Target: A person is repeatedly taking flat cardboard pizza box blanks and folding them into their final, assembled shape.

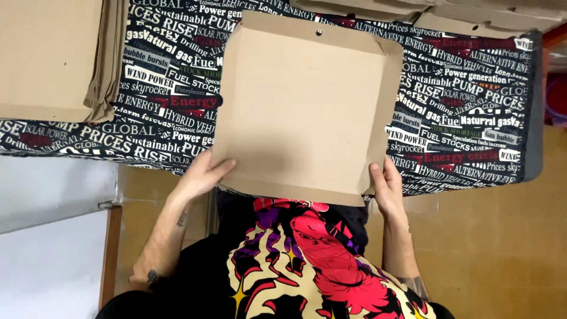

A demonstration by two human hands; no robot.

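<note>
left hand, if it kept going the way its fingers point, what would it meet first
The left hand already touches the cardboard box, fingers pointing up-right across its near corner; going on, it would likely slide along that panel first.

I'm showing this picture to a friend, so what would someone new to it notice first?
First, the large brown cardboard box panel in the middle, its side flaps partly folded up, held at its near edge by the left hand and right hand. Beneath it lies a black tablecloth covered in printed words, with a stack of flat cardboard sheets at the upper left.
</note>
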